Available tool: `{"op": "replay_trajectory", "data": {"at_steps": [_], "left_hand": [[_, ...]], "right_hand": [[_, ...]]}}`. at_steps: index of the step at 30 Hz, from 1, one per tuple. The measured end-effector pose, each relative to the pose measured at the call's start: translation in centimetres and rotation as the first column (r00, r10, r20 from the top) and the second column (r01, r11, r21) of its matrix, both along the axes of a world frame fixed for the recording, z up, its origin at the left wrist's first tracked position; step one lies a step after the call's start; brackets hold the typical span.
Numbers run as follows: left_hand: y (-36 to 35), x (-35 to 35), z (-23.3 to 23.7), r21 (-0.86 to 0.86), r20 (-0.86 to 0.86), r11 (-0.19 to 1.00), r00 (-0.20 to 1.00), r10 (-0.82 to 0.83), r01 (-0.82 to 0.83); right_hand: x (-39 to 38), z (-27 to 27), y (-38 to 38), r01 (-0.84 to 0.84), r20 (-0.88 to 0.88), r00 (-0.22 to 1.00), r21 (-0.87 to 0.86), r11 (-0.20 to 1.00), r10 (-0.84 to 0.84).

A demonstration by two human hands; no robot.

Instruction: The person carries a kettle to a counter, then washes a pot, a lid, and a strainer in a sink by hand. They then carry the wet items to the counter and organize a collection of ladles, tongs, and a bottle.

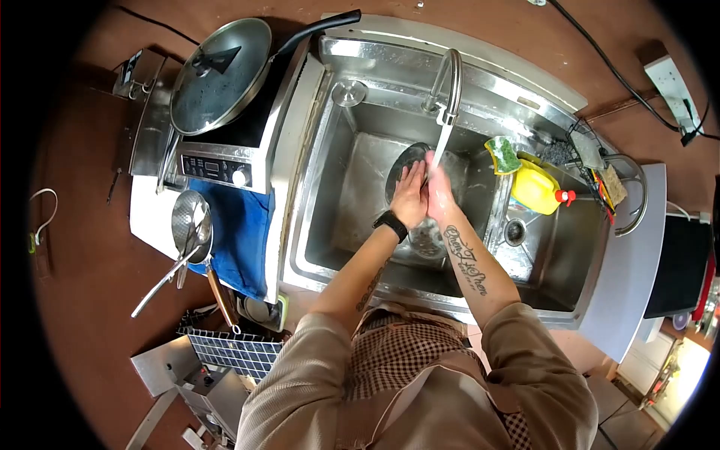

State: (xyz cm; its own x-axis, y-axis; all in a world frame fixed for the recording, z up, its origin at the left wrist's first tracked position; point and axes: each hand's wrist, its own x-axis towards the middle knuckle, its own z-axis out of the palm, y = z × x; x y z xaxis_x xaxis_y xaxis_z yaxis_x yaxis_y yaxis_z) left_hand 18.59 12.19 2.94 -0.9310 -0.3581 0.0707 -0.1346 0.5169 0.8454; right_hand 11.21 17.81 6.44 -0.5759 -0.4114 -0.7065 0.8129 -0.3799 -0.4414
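Observation:
Both hands are low in the steel sink basin point(352, 169), close together under running water. My left hand point(409, 196), with a black watch at the wrist, lies with its fingers stretched flat against a dark, shiny round dish point(401, 166). Its exact kind I cannot make out. My right hand point(441, 193) grips the dish's right edge, its fingers partly hidden by the water stream. Water falls from the curved faucet point(453, 82) onto this hand. Below the hands, something round and wet shows on the basin floor, partly covered by my forearms.
On the divider at right are a yellow-green sponge point(503, 155) and a yellow bottle point(536, 187) with a red cap. A wire rack point(589, 154) stands beyond. Left of the sink, a lidded pan point(223, 75) sits on a cooktop point(225, 161), above a skimmer point(190, 217) and blue cloth point(240, 240).

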Motion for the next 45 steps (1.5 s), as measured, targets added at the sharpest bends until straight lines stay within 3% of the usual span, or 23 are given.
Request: {"op": "replay_trajectory", "data": {"at_steps": [4, 5, 7, 8, 9, 11, 14, 19, 21, 22, 23, 25, 26, 27, 29, 31, 33, 34, 35, 37, 40, 43, 45], "left_hand": [[-0.9, 0.6, 0.5, 0.084, 0.020, 0.991, 0.995, -0.103, 0.101], [-1.4, 1.2, 0.6, 0.058, -0.032, 0.989, 0.991, -0.131, 0.133], [-2.2, 2.8, 0.2, 0.486, 0.095, 0.872, 0.989, -0.114, 0.054], [-2.3, 3.4, -0.5, 0.670, 0.172, 0.734, 0.985, -0.008, -0.111], [-2.7, 4.1, -2.2, 0.669, 0.210, 0.721, 0.977, 0.048, -0.179], [-3.8, 4.7, -5.5, 0.660, 0.275, 0.684, 0.947, 0.165, -0.311], [-4.1, 4.6, -2.8, 0.840, 0.405, 0.293, 0.887, 0.221, -0.457], [-4.0, 1.6, 1.7, 0.937, 0.318, -0.209, 0.932, 0.174, -0.281], [-3.7, -0.2, 3.5, 0.951, 0.199, -0.266, 0.971, 0.135, -0.158], [-3.4, -1.2, 3.8, 0.971, 0.148, -0.211, 0.978, 0.149, -0.115], [-3.5, -2.5, -0.8, 0.965, 0.104, -0.242, 0.994, 0.019, -0.096], [-2.7, -3.5, -0.3, 0.935, 0.321, 0.135, 0.945, 0.070, -0.328], [-1.4, -4.0, 2.1, 0.885, 0.376, 0.212, 0.905, 0.198, -0.414], [-0.7, -4.7, -1.7, 0.776, 0.257, 0.525, 0.936, 0.242, -0.349], [-1.3, -5.0, 2.9, 0.301, 0.253, 0.952, 0.967, -0.028, -0.051], [-0.5, -6.6, -0.5, 0.152, 0.317, 0.986, 0.941, -0.118, 0.072], [-0.6, -6.6, 4.4, -0.190, 0.281, 0.943, 0.935, -0.216, 0.275], [-1.0, -6.2, 7.0, -0.176, 0.398, 0.924, 0.883, -0.250, 0.340], [-1.5, -5.6, 6.8, -0.179, 0.424, 0.918, 0.870, -0.253, 0.354], [-2.8, -3.9, 5.6, -0.185, 0.479, 0.904, 0.838, -0.260, 0.386], [-5.4, 1.1, 4.2, -0.109, 0.383, 0.966, 0.907, -0.176, 0.234], [-7.8, 6.5, 3.6, -0.143, 0.436, 0.980, 0.898, -0.063, 0.138], [-9.1, 10.2, 2.0, -0.186, 0.329, 0.982, 0.942, 0.065, -0.002]], "right_hand": [[-2.3, -1.7, 0.4, -0.220, -0.413, 0.794, 0.490, 0.844, 0.447], [-3.2, -2.9, 0.5, -0.138, -0.488, 0.642, 0.684, 0.716, 0.591], [-3.8, -0.2, 0.2, 0.164, -0.439, 0.306, 0.899, 0.407, 0.845], [-3.7, 0.9, -0.2, 0.153, -0.459, 0.368, 0.887, 0.435, 0.809], [-4.0, 1.3, -0.7, 0.100, -0.459, 0.376, 0.884, 0.457, 0.805], [-4.4, 3.2, -1.2, 0.205, -0.426, 0.156, 0.897, 0.392, 0.891], [-4.1, 4.5, -1.3, 0.242, -0.402, -0.021, 0.886, 0.395, 0.915], [-3.2, 5.8, 0.3, 0.131, -0.477, -0.098, 0.864, 0.487, 0.873], [-2.2, 5.4, 1.7, 0.030, -0.457, -0.053, 0.888, 0.459, 0.888], [-1.6, 4.2, 2.7, 0.094, -0.473, -0.155, 0.867, 0.489, 0.867], [-0.7, 2.0, 3.9, 0.169, -0.549, -0.203, 0.796, 0.581, 0.811], [1.2, 1.4, 6.1, 0.157, -0.662, -0.157, 0.716, 0.680, 0.733], [2.2, 1.0, 7.7, 0.038, -0.674, 0.089, 0.738, 0.674, 0.733], [2.9, 0.3, 9.4, -0.086, -0.629, 0.324, 0.724, 0.684, 0.707], [4.1, -5.7, 12.9, -0.026, -0.546, 0.594, 0.721, 0.693, 0.590], [4.4, -7.2, 14.8, -0.046, -0.303, 0.481, 0.928, 0.369, 0.823], [5.4, -12.4, 16.6, -0.128, -0.131, 0.257, 0.977, 0.168, 0.957], [6.0, -15.6, 17.4, -0.196, -0.083, 0.210, 0.973, 0.125, 0.974], [6.7, -17.2, 17.3, -0.168, 0.040, -0.072, 0.984, -0.051, 0.997], [8.2, -17.4, 15.9, -0.240, 0.095, -0.229, 0.959, -0.151, 0.969], [11.4, -23.8, 15.6, -0.059, 0.245, -0.568, 0.940, -0.336, 0.786], [10.4, -20.2, 11.7, -0.123, 0.397, -0.652, 0.786, -0.606, 0.646], [9.8, -18.4, 10.4, -0.140, 0.415, -0.388, 0.856, -0.498, 0.823]]}}
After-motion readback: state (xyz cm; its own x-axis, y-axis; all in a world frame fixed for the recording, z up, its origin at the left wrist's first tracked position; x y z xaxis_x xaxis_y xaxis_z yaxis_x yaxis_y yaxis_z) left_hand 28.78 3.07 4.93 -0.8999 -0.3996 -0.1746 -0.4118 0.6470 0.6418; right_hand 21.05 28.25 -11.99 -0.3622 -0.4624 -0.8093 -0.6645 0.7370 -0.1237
